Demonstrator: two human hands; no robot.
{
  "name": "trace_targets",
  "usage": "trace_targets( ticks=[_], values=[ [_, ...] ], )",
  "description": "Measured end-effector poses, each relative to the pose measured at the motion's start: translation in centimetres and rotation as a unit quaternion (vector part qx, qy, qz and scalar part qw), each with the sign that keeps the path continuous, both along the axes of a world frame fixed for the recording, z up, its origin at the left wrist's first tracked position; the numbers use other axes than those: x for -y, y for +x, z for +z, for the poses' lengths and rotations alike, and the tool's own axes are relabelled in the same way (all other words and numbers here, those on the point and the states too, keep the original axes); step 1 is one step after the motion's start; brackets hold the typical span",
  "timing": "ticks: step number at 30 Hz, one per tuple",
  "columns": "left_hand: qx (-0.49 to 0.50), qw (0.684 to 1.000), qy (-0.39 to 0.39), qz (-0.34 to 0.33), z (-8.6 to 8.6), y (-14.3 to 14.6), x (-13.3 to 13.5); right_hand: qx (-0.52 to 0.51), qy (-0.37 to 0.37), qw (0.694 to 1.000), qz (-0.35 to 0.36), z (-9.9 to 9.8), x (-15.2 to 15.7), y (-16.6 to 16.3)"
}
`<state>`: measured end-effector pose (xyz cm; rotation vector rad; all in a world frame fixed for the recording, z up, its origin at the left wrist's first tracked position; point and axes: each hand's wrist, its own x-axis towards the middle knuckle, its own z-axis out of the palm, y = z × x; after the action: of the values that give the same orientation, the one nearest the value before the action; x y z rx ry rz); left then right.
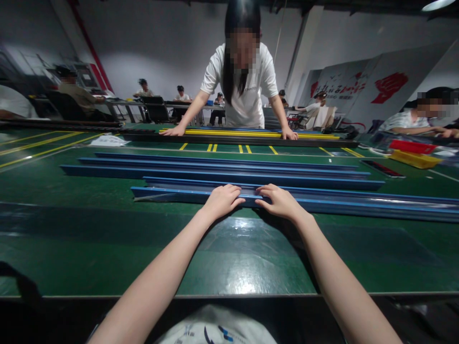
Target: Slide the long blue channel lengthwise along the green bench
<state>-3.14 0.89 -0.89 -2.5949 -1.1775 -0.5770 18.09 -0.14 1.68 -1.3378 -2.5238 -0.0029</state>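
Observation:
A long blue channel-shaped profile [358, 203] lies across the green table in front of me. My left hand [223, 198] grips it, fingers over the top and thumb along the near wall. Just to the right, my right hand [278, 200] holds the same profile in a similar way. A short stretch of the blue wall shows between my two thumbs. Beyond my hands lie several more blue profiles [215, 174], roughly parallel to it. My fingertips are partly inside the channel, where its floor is hard to see.
Across the green table [247, 272], a co-worker [247, 91] leans with both hands on yellow and black bars [258, 134]. At right are a phone [383, 168], a yellow tray [414, 159] and a red tray [412, 146]. White paper [107, 140] lies far left.

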Motion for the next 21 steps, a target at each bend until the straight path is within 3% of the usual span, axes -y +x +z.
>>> trace_targets(
  ticks=[21],
  values=[
    [-0.004,1.000,0.002,-0.001,-0.01,0.02,-0.01,0.008,0.012,1.000,0.002,-0.02,0.09,-0.08]
  ],
)
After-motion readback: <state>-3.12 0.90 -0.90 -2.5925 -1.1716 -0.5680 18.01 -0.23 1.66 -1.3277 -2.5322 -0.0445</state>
